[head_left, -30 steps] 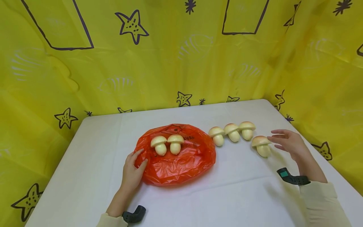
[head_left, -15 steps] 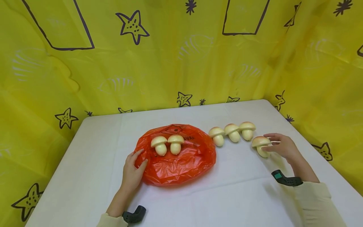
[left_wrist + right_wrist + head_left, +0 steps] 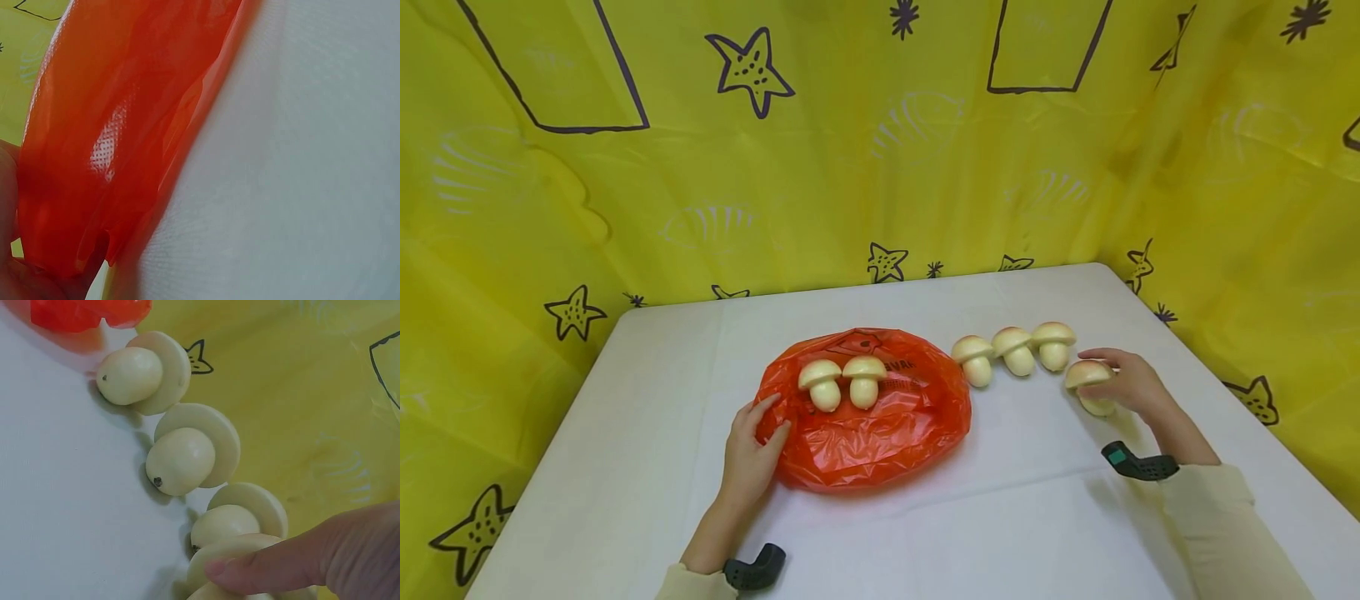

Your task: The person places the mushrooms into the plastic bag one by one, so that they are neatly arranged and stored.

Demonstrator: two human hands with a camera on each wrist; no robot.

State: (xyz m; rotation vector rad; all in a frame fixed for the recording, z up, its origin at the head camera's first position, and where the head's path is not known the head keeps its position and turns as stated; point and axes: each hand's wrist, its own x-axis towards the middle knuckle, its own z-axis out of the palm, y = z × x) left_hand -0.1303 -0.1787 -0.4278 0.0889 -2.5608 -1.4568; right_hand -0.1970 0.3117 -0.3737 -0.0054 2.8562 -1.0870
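Note:
My left hand [image 3: 748, 446] holds the left edge of a crumpled red plastic bag [image 3: 865, 450], with bag film between thumb and fingers. On the bag, two cream toy mushrooms [image 3: 864, 382] appear side by side. At the right, my right hand [image 3: 1129, 385] grips another toy mushroom [image 3: 1082, 374], its thumb [image 3: 262, 572] across it in the right wrist view and the other fingers behind the cap. Three more mushrooms [image 3: 1015, 350] stand in a row between that hand and the bag, caps tinged reddish. The left wrist view is mostly filled by glossy bag film [image 3: 119, 125].
Everything lies on a white-covered table [image 3: 1000, 517]. A yellow curtain [image 3: 820, 167] with starfish drawings hangs behind its back edge and along both sides. Each wrist wears a dark band [image 3: 1138, 463].
My right hand has moved left onto the rightmost mushroom, and its thumb and fingers have closed round it. The left hand, the bag and the other mushrooms have stayed put.

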